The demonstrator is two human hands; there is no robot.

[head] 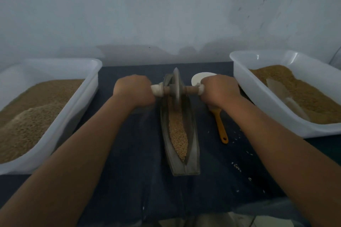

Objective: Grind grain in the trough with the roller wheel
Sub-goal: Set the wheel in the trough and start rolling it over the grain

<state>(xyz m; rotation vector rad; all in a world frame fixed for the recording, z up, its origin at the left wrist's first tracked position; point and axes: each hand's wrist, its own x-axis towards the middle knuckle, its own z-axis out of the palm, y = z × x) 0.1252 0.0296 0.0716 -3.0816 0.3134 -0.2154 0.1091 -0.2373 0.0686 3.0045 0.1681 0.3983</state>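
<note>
A narrow dark boat-shaped trough [193, 155] lies lengthwise on the dark cloth in the middle. Tan grain [178, 134] fills its groove. The grey roller wheel [176, 86] stands upright in the far half of the trough on a wooden axle with white-wrapped ends. My left hand [133, 90] grips the left end of the axle. My right hand [220, 91] grips the right end. Both fists hide most of the handles.
A white plastic tub [81, 96] of grain stands at the left, another tub [258, 101] with grain and a pale scoop [278, 90] at the right. A spatula with a yellow handle [220, 127] lies right of the trough. Spilled grains [237, 167] dot the cloth.
</note>
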